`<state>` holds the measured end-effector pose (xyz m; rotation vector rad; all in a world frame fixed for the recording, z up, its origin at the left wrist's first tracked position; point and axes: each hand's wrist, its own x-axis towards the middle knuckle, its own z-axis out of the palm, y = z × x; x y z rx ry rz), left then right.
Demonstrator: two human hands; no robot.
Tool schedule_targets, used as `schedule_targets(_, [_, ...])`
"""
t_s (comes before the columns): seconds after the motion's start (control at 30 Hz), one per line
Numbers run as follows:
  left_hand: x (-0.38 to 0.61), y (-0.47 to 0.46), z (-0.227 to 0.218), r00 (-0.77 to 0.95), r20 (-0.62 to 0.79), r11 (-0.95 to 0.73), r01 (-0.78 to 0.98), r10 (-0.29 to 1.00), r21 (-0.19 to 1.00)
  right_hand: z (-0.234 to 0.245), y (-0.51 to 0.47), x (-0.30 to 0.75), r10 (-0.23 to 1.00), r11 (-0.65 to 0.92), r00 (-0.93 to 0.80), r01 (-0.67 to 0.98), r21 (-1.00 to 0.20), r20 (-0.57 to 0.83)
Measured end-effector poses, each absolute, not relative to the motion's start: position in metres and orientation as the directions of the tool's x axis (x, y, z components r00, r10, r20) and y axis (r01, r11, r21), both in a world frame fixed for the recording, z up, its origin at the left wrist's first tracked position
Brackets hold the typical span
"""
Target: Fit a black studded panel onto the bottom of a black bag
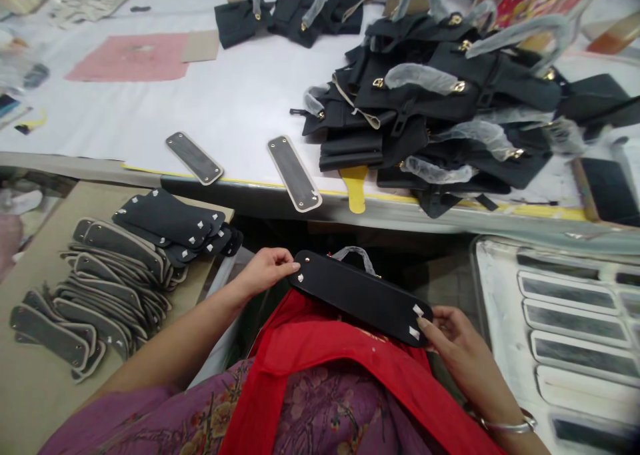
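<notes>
1. Head view: long worktable under a white sheet (125, 108), spanning the far side.
2. Tan flat board (33, 401), at the left, bearing panels.
3. Shallow white tray (501, 275), at the right, holding dark strips with pale borders in rows.
4. Heap of black bags with plastic-wrapped handles and gold-coloured fittings (440, 108), on the worktable.
5. Stack of dark grey, pale-edged panels (110, 288), overlapping on the board.
6. Pile of smooth black panels with white patches (170, 218), beside that stack.
7. Black, round-cornered, leather-like panel (357, 298), one, held before the red apron (310, 348). Slightly tilted, right end lower. Best kept flat and lightly taut, I judge, so that it neither creases nor twists.
8. Two loose grey pale-edged panels (194, 158) (295, 175), at the worktable's near edge.
9. Left hand (273, 268), pinching the black panel's left end, thumb on top. Right hand (453, 331), gripping the right end likewise. A light hold near the edges should serve best.
10. White patches (418, 309), two at the right end, one at the left. Right thumb lies close by; contact cannot be told. Keeping thumbs off them would avoid lifting or smearing, in my judgement.
11. Small round metal fitting (307, 259), left end; best left uncovered for a clear look.
</notes>
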<state>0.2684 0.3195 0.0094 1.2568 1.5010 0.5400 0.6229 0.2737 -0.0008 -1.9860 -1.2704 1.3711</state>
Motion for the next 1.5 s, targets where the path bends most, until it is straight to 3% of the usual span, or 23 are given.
schedule_targets(0.3, [0.266,0.314,-0.001,0.083,-0.421,0.369,0.35,0.903,0.861,-0.006,0.274,0.626,0.818,-0.547,0.084,0.417,-0.725,-0.569])
schedule_targets(0.63, [0.263,0.323,0.004,0.14,-0.374,0.24,0.554,0.917,0.797,0.005,0.278,0.617,0.805,-0.57,0.099,0.404,-0.716,-0.585])
schedule_targets(0.87, [0.265,0.322,0.007,0.126,-0.345,0.156,0.715,0.93,0.682,0.013,0.28,0.61,0.793,-0.589,0.102,0.378,-0.714,-0.6])
schedule_targets(1.13, [0.262,0.321,0.007,0.153,-0.328,0.112,0.74,0.932,0.663,0.01,0.279,0.614,0.816,-0.552,0.106,0.437,-0.71,-0.568])
schedule_targets(1.27, [0.262,0.32,0.006,0.141,-0.337,0.129,0.736,0.931,0.664,0.013,0.279,0.625,0.881,-0.407,0.095,0.65,-0.642,-0.463])
schedule_targets(1.37, [0.264,0.318,0.005,0.13,-0.335,0.144,0.718,0.933,0.68,0.03,0.284,0.617,0.969,-0.2,0.094,0.84,-0.504,-0.229])
schedule_targets(1.5, [0.265,0.316,0.003,0.098,-0.337,0.187,0.672,0.936,0.717,0.049,0.299,0.568,0.985,0.174,-0.164,0.883,-0.436,0.062])
